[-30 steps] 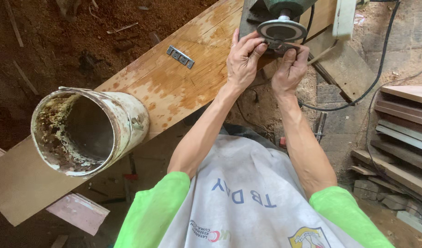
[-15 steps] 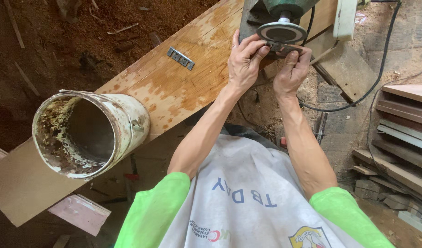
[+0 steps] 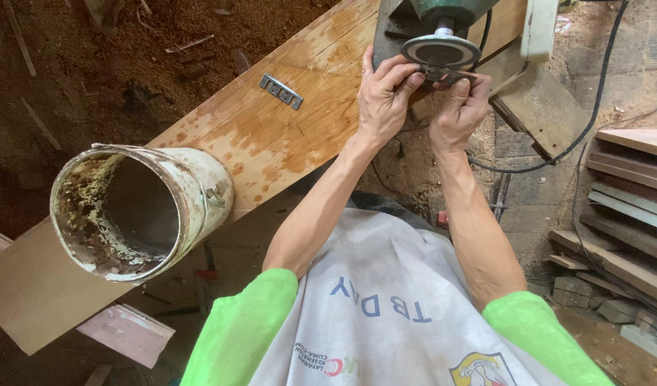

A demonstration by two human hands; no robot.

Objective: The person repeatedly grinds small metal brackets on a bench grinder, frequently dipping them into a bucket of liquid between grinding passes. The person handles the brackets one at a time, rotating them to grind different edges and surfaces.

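Sawdust-strewn ground lies under a long pale wooden plank serving as table [image 3: 271, 136]. Nearest, a dirty white metal bucket [image 3: 139, 211] rests on it. Farther along lies a small grey metal bracket [image 3: 281, 91]. Beyond, left hand [image 3: 383, 100] and right hand [image 3: 458, 107] pinch a small flat metal piece [image 3: 443, 73] against the grey grinding disc [image 3: 440, 51]; grinding looks underway, unfinished. Compared with a second ago, the hands hold the same place.

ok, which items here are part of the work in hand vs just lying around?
In use:
- left hand
- right hand
- small metal piece pinched by both
- grinder disc

Lying about:
- dirty bucket
- metal bracket
- wooden board
- black cable
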